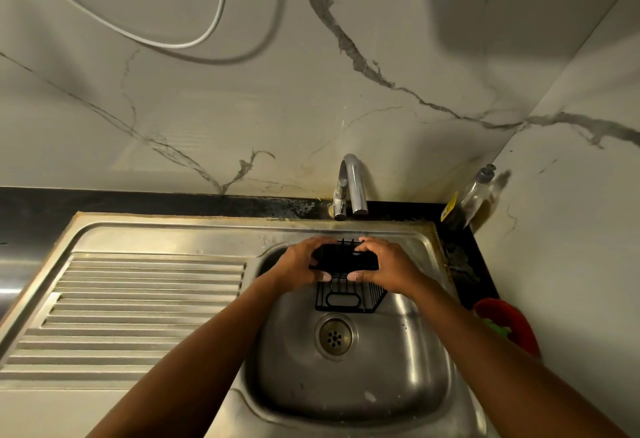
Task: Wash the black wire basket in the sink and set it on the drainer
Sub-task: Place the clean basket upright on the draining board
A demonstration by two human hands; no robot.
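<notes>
The black wire basket (349, 293) is held over the back part of the steel sink bowl (398, 368), just below the tap. My left hand (298, 266) grips its upper left end and my right hand (388, 266) grips its upper right end, thumbs toward me. The basket's lower part with an oval plate hangs below my hands, above the drain (335, 335). The ribbed drainer (138, 302) lies to the left of the bowl. No water is visible running from the tap.
A chrome tap (351, 188) stands behind the bowl. A dish soap bottle (471, 198) leans in the back right corner. A red bowl (509, 325) with something green sits on the right counter. Marble walls close in behind and right.
</notes>
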